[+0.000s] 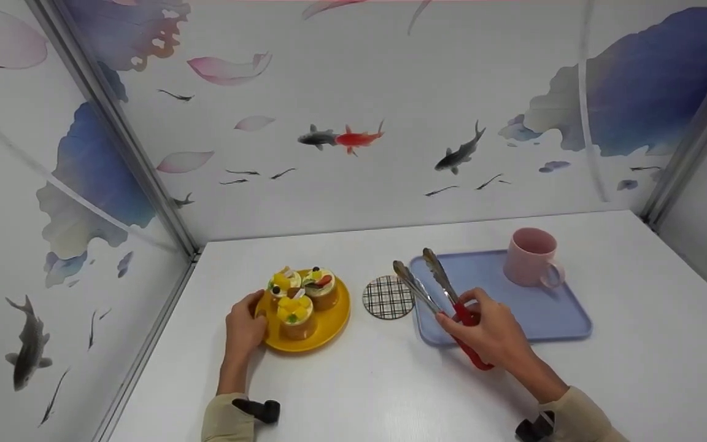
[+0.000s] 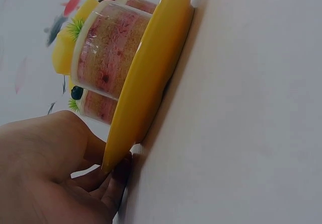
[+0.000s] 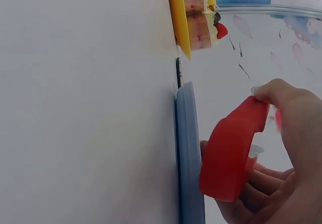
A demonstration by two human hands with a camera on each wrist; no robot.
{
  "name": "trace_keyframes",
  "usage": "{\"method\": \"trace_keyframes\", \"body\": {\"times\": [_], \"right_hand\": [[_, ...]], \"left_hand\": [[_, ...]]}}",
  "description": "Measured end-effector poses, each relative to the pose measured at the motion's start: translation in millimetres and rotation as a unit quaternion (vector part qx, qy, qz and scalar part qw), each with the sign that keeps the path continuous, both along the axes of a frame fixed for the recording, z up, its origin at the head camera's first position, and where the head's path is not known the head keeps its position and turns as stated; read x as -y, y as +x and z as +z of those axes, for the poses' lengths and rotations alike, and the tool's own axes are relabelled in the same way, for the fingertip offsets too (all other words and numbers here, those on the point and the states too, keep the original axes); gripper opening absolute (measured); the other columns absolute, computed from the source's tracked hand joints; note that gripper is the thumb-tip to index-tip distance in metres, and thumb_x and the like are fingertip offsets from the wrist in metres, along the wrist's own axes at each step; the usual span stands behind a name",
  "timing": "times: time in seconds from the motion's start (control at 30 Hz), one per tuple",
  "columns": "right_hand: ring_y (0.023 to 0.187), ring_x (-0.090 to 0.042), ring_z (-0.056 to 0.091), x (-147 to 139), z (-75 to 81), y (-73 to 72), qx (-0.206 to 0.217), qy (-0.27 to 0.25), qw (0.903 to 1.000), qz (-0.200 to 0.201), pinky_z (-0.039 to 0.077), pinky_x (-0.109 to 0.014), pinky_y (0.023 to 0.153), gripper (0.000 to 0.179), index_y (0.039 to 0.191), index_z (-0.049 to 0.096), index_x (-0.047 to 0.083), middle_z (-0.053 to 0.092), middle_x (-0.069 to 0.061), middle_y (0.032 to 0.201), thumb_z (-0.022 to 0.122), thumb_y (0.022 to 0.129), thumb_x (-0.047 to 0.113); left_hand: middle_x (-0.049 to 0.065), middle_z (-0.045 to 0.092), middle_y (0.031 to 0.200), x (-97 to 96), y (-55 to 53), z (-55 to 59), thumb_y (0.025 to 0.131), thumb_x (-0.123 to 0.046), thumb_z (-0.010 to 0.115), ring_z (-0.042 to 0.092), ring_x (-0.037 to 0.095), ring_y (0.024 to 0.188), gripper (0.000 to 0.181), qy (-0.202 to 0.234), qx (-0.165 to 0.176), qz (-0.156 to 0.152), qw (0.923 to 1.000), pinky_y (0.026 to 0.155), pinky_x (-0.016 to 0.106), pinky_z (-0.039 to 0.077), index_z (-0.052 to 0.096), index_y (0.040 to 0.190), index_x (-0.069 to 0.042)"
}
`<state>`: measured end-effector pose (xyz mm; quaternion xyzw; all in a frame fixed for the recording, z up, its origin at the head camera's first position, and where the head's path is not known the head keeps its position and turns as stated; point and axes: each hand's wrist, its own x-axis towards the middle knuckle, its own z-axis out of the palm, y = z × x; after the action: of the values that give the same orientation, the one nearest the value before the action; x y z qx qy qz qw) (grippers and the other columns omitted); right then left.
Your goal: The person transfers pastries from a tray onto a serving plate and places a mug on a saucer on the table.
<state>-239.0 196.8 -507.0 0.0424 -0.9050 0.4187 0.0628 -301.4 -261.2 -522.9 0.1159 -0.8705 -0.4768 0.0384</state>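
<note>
My left hand (image 1: 246, 326) pinches the left rim of a yellow plate (image 1: 326, 334), thumb above and fingers beneath in the left wrist view. Three small round cakes stand on it; the front cake (image 1: 296, 317) has yellow fruit on top, and the rear right cake (image 1: 321, 287) carries a red piece. In my right hand (image 1: 493, 328) is a pair of tongs (image 1: 439, 288) with metal arms and red handles (image 3: 229, 153). Their tips are spread apart and point up and away, over the left part of a blue tray (image 1: 550, 316). Nothing is between the tips.
A pink mug (image 1: 530, 258) stands on the tray's far right corner, its handle to the right. Between plate and tray lies a round checked coaster (image 1: 387, 298), close to the tray's left edge. A patterned wall (image 1: 390, 80) bounds the white table (image 1: 359, 393) at the back.
</note>
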Motion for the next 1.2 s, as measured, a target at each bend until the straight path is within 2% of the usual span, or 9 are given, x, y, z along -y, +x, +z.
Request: {"method": "trace_keyframes", "body": {"times": [0.37, 0.63, 0.93, 1.03, 1.2], "right_hand": [[0.095, -0.022, 0.074, -9.2, 0.7, 5.2, 0.018, 0.001, 0.9998, -0.007, 0.07, -0.044, 0.081, 0.067, 0.126, 0.062, 0.008, 0.08, -0.013, 0.113, 0.083, 0.089, 0.06], [0.107, -0.031, 0.078, -20.8, 1.5, 8.7, 0.036, 0.0, 0.9993, -0.012, 0.07, -0.048, 0.086, 0.07, 0.128, 0.061, 0.007, 0.078, -0.021, 0.126, 0.082, 0.09, 0.061], [0.098, -0.022, 0.069, -32.0, 2.3, 12.3, 0.018, 0.022, 0.9995, -0.013, 0.066, -0.03, 0.077, 0.068, 0.125, 0.063, 0.007, 0.079, -0.01, 0.111, 0.082, 0.089, 0.062], [0.1, -0.024, 0.07, -35.8, 3.1, 13.8, 0.018, 0.029, 0.9993, -0.017, 0.067, -0.032, 0.079, 0.07, 0.126, 0.064, 0.008, 0.079, -0.012, 0.115, 0.081, 0.089, 0.064], [0.107, -0.03, 0.074, -42.6, 4.9, 18.4, 0.039, 0.033, 0.9986, -0.018, 0.07, -0.044, 0.082, 0.078, 0.138, 0.063, 0.008, 0.078, -0.021, 0.128, 0.079, 0.089, 0.067]], "left_hand": [[0.023, 0.05, 0.165, -1.1, -1.9, -1.6, 0.102, 0.007, 0.052, 0.044, 0.041, 0.158, 0.059, 0.001, 0.001, 0.002, 1.0, 0.13, 0.052, 0.04, 0.049, 0.16, -0.001], [0.024, 0.051, 0.164, -1.5, -3.2, -2.1, 0.102, 0.006, 0.052, 0.047, 0.042, 0.156, 0.057, 0.006, -0.006, 0.012, 0.9999, 0.129, 0.052, 0.042, 0.05, 0.159, 0.0], [0.023, 0.057, 0.157, -3.3, -0.7, 0.7, 0.104, 0.002, 0.054, 0.057, 0.039, 0.145, 0.053, 0.027, -0.014, 0.05, 0.9983, 0.123, 0.049, 0.05, 0.053, 0.157, -0.004], [0.022, 0.059, 0.154, -2.9, 0.7, 2.7, 0.106, -0.002, 0.055, 0.058, 0.038, 0.141, 0.05, 0.023, -0.031, 0.067, 0.997, 0.123, 0.049, 0.051, 0.055, 0.156, -0.005], [0.019, 0.064, 0.148, -2.6, 0.4, 7.9, 0.11, -0.011, 0.056, 0.06, 0.035, 0.136, 0.042, 0.027, -0.088, 0.085, 0.9922, 0.121, 0.049, 0.052, 0.06, 0.151, -0.006]]}}
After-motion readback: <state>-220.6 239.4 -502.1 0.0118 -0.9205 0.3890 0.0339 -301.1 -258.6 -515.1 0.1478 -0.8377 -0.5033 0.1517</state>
